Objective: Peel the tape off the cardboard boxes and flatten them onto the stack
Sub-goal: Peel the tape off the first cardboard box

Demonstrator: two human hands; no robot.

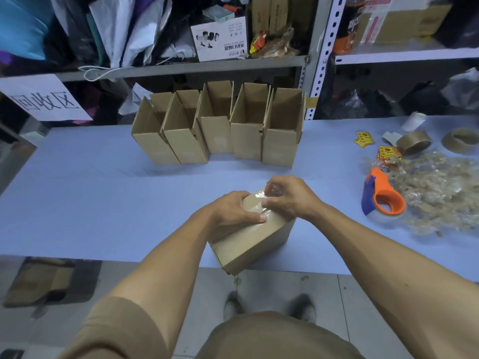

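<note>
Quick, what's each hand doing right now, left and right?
Left hand: grips the top of the cardboard box, thumb pressed on it.
Right hand: pinches the clear tape peeling off the box top.

blue table (pixel 77 203) carries open boxes (pixel 220 130), tape rolls (pixel 413 145), dispenser (pixel 383 196).

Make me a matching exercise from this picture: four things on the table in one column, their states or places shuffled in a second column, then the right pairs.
Things:
1. sealed box
2. open boxes
3. tape dispenser
4. peeled tape pile

States or places:
A. crumpled at the table's right end
B. orange and blue, lying just left of the pile
C. held by both hands at the near edge
D. standing in a row by the shelves

Pairs: 1-C, 2-D, 3-B, 4-A
</note>
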